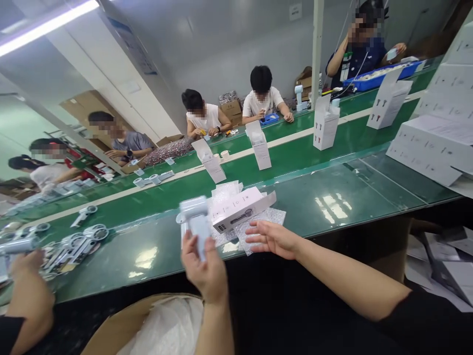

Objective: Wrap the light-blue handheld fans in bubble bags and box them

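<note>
My left hand (207,271) is closed around the pale blue handle of a handheld fan (199,229), raised just above the front edge of the bench. The fan is a little blurred. To its right, my right hand (273,239) is open with fingers stretched out and nothing in it. Its fingertips are over bubble wrap bags (271,219); whether they touch is unclear. On the bags lies a white box (240,209) with a fan printed on its side and a flap sticking out at the right end.
Several open white cartons (327,123) stand along the green conveyor belt (291,150). Fans (79,244) are heaped at left, near a co-worker's hand (25,264). Stacked boxes (432,143) rise at right. Below is a cardboard box (121,323) with clear plastic bags. Several people sit opposite.
</note>
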Demonstrator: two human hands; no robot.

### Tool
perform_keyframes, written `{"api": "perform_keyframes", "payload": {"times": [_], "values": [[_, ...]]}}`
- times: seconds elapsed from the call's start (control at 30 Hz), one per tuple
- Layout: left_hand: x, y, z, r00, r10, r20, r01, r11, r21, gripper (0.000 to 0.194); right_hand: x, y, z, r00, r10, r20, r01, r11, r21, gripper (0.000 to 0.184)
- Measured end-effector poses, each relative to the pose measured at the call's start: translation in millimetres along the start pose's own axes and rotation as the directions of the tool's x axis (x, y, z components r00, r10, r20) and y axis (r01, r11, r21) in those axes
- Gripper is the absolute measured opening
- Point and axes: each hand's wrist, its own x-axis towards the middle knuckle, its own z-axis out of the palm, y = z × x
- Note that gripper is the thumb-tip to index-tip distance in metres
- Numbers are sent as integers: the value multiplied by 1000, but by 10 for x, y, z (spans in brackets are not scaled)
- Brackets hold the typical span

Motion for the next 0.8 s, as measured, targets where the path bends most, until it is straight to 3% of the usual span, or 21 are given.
{"api": "perform_keyframes", "payload": {"times": [0.07,0.1,0.17,0.2,0.23,0.27,0.3,0.37,0.43,0.53,0.67,0.73,0.8], "values": [[-213,253,156,978,206,-41,-209,948,-238,34,114,-74,59,998,-59,-12,60,983,173,38],[-255,333,228,943,331,-26,-323,897,-303,29,142,-118,46,996,-75,-55,85,970,228,32],[-157,380,331,844,534,44,-503,818,-279,36,132,-208,-67,973,-87,-212,144,952,271,24],[-16,351,356,813,576,88,-553,810,-197,46,100,-247,-152,953,-85,-291,167,949,269,23],[174,299,364,805,575,149,-569,818,-82,59,58,-277,-243,933,-78,-352,176,950,257,22],[396,232,361,824,520,225,-543,838,52,71,13,-295,-327,923,-71,-379,171,956,238,22],[630,161,351,829,425,363,-508,844,171,80,-26,-297,-392,923,-64,-380,155,964,216,20],[1057,34,329,756,248,606,-503,813,294,73,-59,-245,-439,939,-31,-343,92,983,161,22],[1346,-51,318,726,143,672,-499,782,373,63,-1,-129,-377,943,-4,-332,42,993,106,29],[1501,-135,313,800,75,595,-432,761,485,61,207,81,-192,904,0,-428,36,996,76,33],[1460,-269,313,875,-70,478,-261,764,590,68,418,223,-65,868,7,-496,6,1000,25,35],[1403,-315,324,903,-30,429,-268,741,616,67,431,205,-79,881,31,-473,-13,999,42,34],[1301,-291,363,906,129,402,-364,724,586,59,392,141,-117,892,53,-449,-4,994,109,27]]}}
